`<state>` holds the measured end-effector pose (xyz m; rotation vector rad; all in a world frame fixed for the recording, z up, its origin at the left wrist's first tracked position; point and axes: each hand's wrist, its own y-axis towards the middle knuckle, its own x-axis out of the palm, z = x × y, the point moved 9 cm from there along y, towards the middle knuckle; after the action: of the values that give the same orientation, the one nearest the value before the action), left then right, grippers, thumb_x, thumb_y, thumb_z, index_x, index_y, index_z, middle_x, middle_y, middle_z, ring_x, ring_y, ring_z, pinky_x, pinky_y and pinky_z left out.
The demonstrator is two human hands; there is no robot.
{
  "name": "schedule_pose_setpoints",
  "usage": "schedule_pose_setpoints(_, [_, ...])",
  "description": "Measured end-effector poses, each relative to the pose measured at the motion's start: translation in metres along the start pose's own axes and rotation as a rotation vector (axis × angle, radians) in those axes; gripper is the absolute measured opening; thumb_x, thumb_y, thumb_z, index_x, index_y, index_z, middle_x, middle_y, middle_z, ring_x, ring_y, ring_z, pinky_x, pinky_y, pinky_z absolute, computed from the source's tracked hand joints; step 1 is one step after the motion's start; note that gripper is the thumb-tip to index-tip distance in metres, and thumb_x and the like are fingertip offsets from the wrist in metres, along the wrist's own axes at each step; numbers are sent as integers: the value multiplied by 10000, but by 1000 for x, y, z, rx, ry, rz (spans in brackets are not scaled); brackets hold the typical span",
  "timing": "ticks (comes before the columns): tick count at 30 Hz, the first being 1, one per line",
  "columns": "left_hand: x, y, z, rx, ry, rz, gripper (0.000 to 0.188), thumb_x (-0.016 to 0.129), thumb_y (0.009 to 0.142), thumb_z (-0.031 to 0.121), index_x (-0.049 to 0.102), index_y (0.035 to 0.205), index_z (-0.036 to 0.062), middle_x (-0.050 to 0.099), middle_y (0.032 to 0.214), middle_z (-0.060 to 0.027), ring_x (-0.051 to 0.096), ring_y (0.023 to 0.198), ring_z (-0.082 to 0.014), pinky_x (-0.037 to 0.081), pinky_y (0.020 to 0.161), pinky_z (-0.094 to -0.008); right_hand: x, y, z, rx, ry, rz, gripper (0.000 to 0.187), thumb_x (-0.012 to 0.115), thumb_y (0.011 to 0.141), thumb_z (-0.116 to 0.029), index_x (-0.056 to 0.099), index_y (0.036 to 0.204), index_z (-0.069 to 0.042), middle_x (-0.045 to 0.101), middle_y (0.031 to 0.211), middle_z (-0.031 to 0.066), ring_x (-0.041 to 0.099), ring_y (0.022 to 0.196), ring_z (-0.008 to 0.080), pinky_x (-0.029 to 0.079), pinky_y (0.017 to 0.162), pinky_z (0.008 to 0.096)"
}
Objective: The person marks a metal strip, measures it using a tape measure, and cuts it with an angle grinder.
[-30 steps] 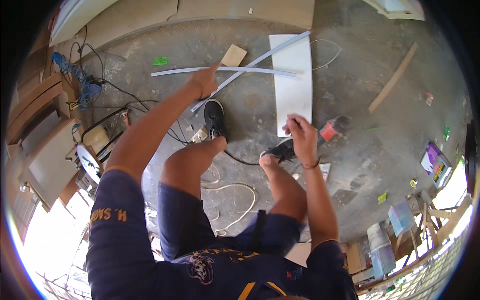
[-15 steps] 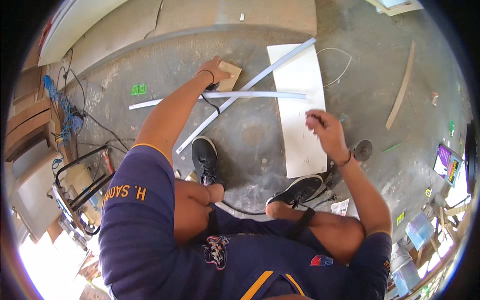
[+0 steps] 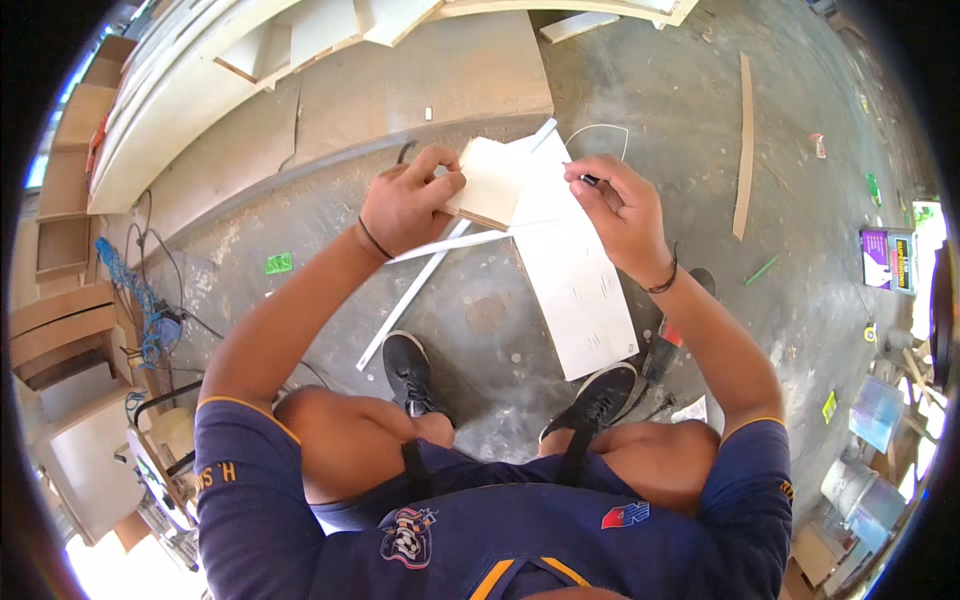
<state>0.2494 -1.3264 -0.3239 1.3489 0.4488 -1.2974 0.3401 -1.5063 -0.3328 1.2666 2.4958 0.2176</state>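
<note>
My left hand (image 3: pixel 408 205) is closed on a small flat piece of plywood (image 3: pixel 493 182), gripping its left edge with thumb and fingers. The piece is held up above the floor, its pale face toward me. My right hand (image 3: pixel 622 212) pinches a short, dark, pencil-like stick (image 3: pixel 589 180) just right of the plywood; its exact kind is hard to make out. Beneath both hands lies a long white panel (image 3: pixel 580 300) with small dark marks. Two narrow white strips cross on the floor, one slanting strip (image 3: pixel 408 310) and one flatter strip (image 3: pixel 425 248), partly hidden by the plywood.
A grinder-like power tool (image 3: pixel 664 345) lies by my right shoe (image 3: pixel 590 410). Farther right are a thin brown strip (image 3: pixel 744 150) and a purple box (image 3: pixel 887 260). Wooden boards (image 3: pixel 420 65) span the far side; blue rope (image 3: pixel 140 300) and cables lie left.
My left hand has lifted the plywood from the floor and brought it rightward over the white panel. My right hand has moved up beside it. The view has shifted toward the far boards.
</note>
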Motion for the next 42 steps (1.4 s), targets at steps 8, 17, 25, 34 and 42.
schedule_pose_setpoints(8, [29, -13, 6, -985, -1418, -41, 347, 589, 853, 97, 444, 1145, -20, 601, 911, -107, 595, 565, -143, 468, 499, -273, 4, -2, -64, -276, 4, -6, 163, 632, 825, -16, 639, 987, -3, 641, 879, 93, 583, 680, 129, 471, 617, 234])
schedule_pose_setpoints(17, [-6, 12, 58, -35, -9, 38, 563, 685, 639, 16, 640, 1145, 257, 558, 881, -45, 583, 639, -166, 497, 540, -295, -23, -6, -66, -20, 292, 82, 130, 617, 845, 8, 635, 974, 12, 611, 892, 15, 507, 719, 26, 421, 588, 190])
schedule_pose_setpoints(25, [-21, 30, 63, 34, 48, 61, 541, 665, 671, 60, 620, 1179, 239, 587, 887, -72, 597, 612, -197, 509, 572, -307, 4, -3, -71, -91, 153, -24, 132, 629, 814, -22, 660, 941, -9, 628, 780, 28, 549, 647, 60, 461, 591, 200])
schedule_pose_setpoints(34, [-3, 20, 50, -348, -648, 27, 602, 606, 709, -38, 510, 1290, 83, 558, 1017, -127, 595, 694, -191, 492, 633, -289, 16, -6, -49, 93, 147, -47, 123, 643, 811, -46, 659, 924, 1, 643, 787, 24, 560, 643, 39, 450, 561, 196])
schedule_pose_setpoints(42, [3, 18, 53, -440, -864, -86, 718, 772, 726, 98, 430, 1356, 69, 478, 1092, -87, 570, 693, -119, 481, 594, -266, 19, -2, -66, -17, -46, -64, 127, 656, 798, -75, 669, 911, -17, 656, 798, 71, 564, 592, 95, 445, 536, 227])
